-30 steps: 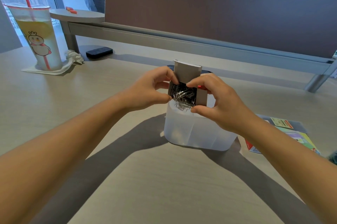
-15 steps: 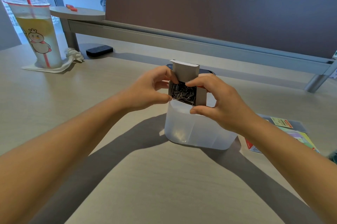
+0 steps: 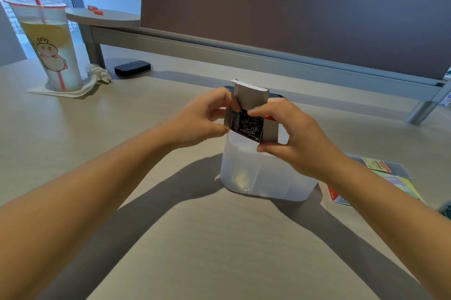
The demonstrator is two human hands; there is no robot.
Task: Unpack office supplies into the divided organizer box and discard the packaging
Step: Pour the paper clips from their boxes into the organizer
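Head view: both hands hold 1 small cardboard paper-clip box [image 3: 252, 120] directly above the translucent divided organizer box [image 3: 263, 177], which stands on the table [image 3: 219, 251] just below and slightly nearer than the fingertips. The left hand [image 3: 200, 121] pinches the box's left edge between thumb and curled fingers; the right hand [image 3: 295, 138] grips its right side, thumb under the lower corner and index finger on the opening's upper edge. So both hands are clamped on the box. Its flap stands up beyond the fingers, and the open face shows a tangle of silver paper clips [image 3: 246, 126] inside, none visibly falling.

The step in hand looks like emptying the clips into 1 compartment. To do it well, I would keep the opening low over the organizer's rim and inside 1 divider, tip the mouth downward gradually, and give small shakes, since tangled clips tend to drop in a clump and could scatter onto the table. The right index finger should stay clear of the opening so it does not block them. The organizer is light plastic and unheld, so bumping its rim could shift it.

Off beyond the right wrist lie packets of coloured sticky notes [image 3: 380, 177], seemingly unpacked yet. Far beyond the left hand stand an iced drink cup [image 3: 46, 43] and a black eraser-like block [image 3: 132, 68].
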